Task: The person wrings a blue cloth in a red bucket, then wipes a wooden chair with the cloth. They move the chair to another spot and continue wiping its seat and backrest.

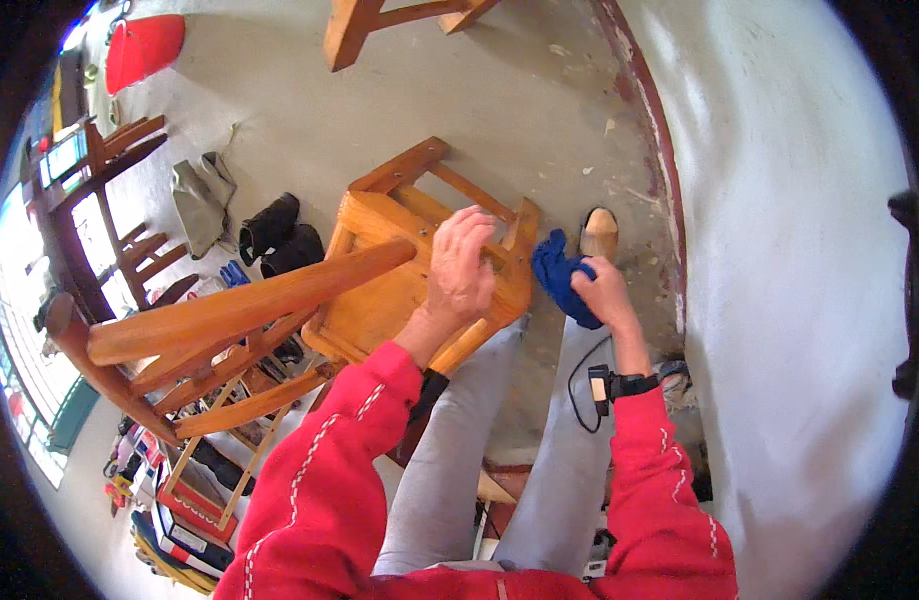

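A varnished wooden chair (377, 300) is tipped over in front of me, its slatted back reaching out to the left. My left hand (463, 266) is over the chair's frame, fingers bent and close together; whether it grips the wood is hidden. A crumpled blue cloth (555, 274) is bunched in my right hand (603, 294), just right of the chair and above my leg. On my right wrist sits a black strap with a small device (606, 386), and a dark cord hangs from it.
Black boots (272, 232) and a grey cloth item (199, 202) are on the floor at the left. Other wooden furniture (354, 34) stands at the top. Boxes (193, 517) are piled lower left. A white wall (789, 300) runs along the right. A red object (144, 49) is upper left.
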Tool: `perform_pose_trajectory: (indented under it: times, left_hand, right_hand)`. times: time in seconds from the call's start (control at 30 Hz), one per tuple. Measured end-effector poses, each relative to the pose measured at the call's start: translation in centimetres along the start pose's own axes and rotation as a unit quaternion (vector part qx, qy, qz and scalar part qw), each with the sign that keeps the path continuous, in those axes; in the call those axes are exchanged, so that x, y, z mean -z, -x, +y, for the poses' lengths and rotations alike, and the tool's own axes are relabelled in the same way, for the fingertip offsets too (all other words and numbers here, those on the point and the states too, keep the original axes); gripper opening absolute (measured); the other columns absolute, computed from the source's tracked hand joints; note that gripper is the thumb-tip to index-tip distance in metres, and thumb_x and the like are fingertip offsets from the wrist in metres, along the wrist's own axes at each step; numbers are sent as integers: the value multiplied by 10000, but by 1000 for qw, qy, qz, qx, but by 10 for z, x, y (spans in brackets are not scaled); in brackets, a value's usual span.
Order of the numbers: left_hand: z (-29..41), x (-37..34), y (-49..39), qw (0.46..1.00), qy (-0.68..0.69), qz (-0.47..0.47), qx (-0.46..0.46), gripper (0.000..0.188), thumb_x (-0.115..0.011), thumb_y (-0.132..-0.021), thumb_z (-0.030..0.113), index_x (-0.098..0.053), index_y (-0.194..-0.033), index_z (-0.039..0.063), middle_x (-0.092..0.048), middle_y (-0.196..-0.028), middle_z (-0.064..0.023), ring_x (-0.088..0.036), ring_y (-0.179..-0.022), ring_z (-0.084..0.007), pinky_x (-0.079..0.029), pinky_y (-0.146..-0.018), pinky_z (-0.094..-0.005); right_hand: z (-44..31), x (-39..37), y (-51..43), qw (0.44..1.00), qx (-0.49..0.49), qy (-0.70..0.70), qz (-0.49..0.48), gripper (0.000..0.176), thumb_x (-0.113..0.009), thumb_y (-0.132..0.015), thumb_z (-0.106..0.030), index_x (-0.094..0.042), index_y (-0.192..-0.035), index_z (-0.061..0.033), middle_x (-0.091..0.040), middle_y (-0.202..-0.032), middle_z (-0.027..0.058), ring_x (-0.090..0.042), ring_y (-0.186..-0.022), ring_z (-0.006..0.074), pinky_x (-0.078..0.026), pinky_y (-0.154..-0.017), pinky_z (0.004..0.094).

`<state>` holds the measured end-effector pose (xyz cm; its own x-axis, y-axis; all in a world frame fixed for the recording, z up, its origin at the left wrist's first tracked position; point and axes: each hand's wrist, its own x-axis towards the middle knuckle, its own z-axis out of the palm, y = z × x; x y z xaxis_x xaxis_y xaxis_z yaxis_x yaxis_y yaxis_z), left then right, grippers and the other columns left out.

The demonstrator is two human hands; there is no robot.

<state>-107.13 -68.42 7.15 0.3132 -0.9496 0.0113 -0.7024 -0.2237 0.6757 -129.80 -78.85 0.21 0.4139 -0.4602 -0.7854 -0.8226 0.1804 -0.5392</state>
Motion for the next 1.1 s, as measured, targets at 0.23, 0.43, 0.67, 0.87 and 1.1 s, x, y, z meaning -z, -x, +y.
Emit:
perform_pose_trajectory:
  times: [0.23,0.43,0.67,0.87,1.1]
  left_hand:
    - [12,23,12,997,-22,71,33,452,-565,-682,38,-507,-1129,8,-567,-1164,-165,-498,-1167,-378,-353,-997,-515]
    - [23,23,28,998,-9,38,53,444,-613,-741,128,-482,-1151,19,-566,-1203,-169,-485,-1169,-397,-347,-1005,-530]
    - [-23,-2,18,985,-87,151,-19,309,-662,-774,238,-602,-1012,50,-603,-1099,-150,-570,-1006,-349,-451,-843,-491]
    - [-14,-11,7,993,-71,44,79,621,-688,-784,248,-483,-1332,39,-513,-1360,-173,-452,-1294,-367,-396,-1021,-496]
    - [-25,-26,32,987,-118,-53,90,522,-611,-864,307,-517,-1309,50,-482,-1416,-122,-393,-1368,-290,-333,-1076,-470]
  right_hand:
    - [-57,4,-64,921,116,-366,-60,431,-587,-876,-148,-560,-1291,-35,-617,-1145,56,-571,-1012,128,-471,-907,277]
    - [-162,-69,-112,924,323,-163,-121,344,-654,-831,-175,-630,-1150,-50,-578,-1132,180,-576,-1077,315,-443,-967,355]
    - [-145,-117,-117,876,467,69,-101,386,-692,-794,-135,-638,-1164,-40,-423,-1411,261,-447,-1277,404,-417,-1050,431]
    - [-91,-94,-96,931,344,1,-125,426,-559,-900,-185,-498,-1267,23,-468,-1328,276,-499,-1190,403,-425,-986,420]
    - [-53,-77,-72,895,409,70,-165,458,-677,-756,-325,-608,-1112,-46,-587,-1065,192,-555,-1021,375,-457,-883,456]
